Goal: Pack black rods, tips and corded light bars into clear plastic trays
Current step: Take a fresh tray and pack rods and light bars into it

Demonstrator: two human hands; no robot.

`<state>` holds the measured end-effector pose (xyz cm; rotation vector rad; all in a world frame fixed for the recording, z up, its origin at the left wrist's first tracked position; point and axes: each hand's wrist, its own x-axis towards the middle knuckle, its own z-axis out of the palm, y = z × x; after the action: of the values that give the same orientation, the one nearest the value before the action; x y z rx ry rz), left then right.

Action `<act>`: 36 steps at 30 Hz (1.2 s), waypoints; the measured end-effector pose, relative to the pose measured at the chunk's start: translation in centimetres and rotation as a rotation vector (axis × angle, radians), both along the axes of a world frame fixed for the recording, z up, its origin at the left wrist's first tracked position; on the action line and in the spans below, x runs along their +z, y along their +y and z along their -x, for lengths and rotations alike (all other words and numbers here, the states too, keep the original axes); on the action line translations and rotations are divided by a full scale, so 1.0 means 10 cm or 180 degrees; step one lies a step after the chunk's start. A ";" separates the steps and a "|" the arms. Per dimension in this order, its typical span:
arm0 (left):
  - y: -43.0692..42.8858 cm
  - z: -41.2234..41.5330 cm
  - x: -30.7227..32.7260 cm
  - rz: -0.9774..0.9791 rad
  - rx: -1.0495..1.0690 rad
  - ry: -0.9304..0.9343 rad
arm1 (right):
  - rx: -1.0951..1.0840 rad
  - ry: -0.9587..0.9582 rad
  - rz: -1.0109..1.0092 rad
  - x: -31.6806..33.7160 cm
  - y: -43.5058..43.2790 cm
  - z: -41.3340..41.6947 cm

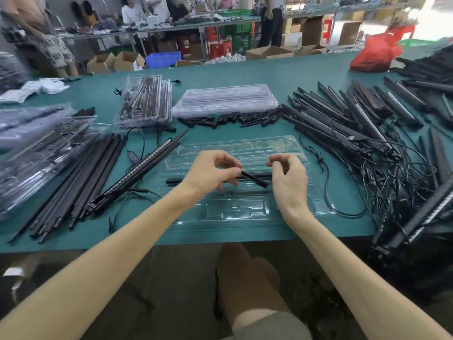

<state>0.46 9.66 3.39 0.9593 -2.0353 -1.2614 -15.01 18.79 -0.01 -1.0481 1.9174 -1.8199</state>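
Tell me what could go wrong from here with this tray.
1. The left hand holds the short black rod tilted above the clear tray; it may slip or land askew across the slots.
2. The right hand hovers over the long rod lying in the tray and could nudge it out.
3. A loose cord curves beside the tray's right edge and might snag it.
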 end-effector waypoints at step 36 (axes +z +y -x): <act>-0.56 -0.76 0.16 0.1929 0.1357 -0.2184 | 0.0289 0.1631 -0.1243 -0.10 -0.09 -0.05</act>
<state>8.05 4.04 4.95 1.5190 -2.2949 -0.0478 -14.48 17.88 -1.04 -1.5217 2.3284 -1.1229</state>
